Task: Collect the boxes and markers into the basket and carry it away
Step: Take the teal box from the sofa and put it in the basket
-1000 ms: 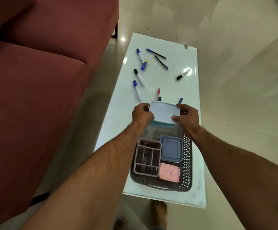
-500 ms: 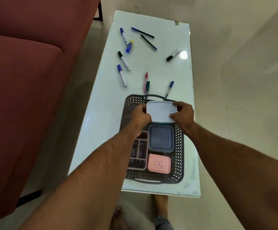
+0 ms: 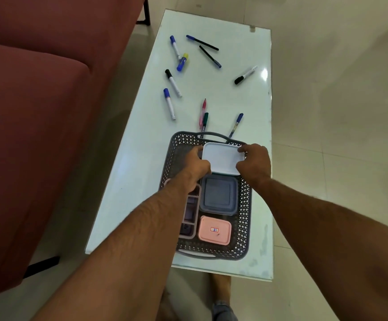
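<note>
A dark perforated basket [image 3: 244, 205] stands on the near end of the glass table [image 3: 230, 93]. Inside it lie a grey-blue box [image 3: 218, 196], a small pink box [image 3: 215, 230] and a pinkish divided tray [image 3: 189, 216], partly hidden by my left forearm. My left hand [image 3: 194, 164] and my right hand [image 3: 255, 162] hold a white box [image 3: 222, 158] by its two sides over the basket's far end. Several markers and pens lie scattered beyond it, such as a blue-capped marker [image 3: 169, 104], a black-capped marker [image 3: 245, 75] and a pink pen [image 3: 203, 110].
A dark red sofa [image 3: 37, 112] runs close along the table's left side. Pale tiled floor [image 3: 339, 112] lies to the right and beyond. My bare feet [image 3: 220, 288] show under the table's near edge.
Both hands have brought the white box back from beyond the basket and lowered it into the basket's far end. The view has tilted down toward the basket.
</note>
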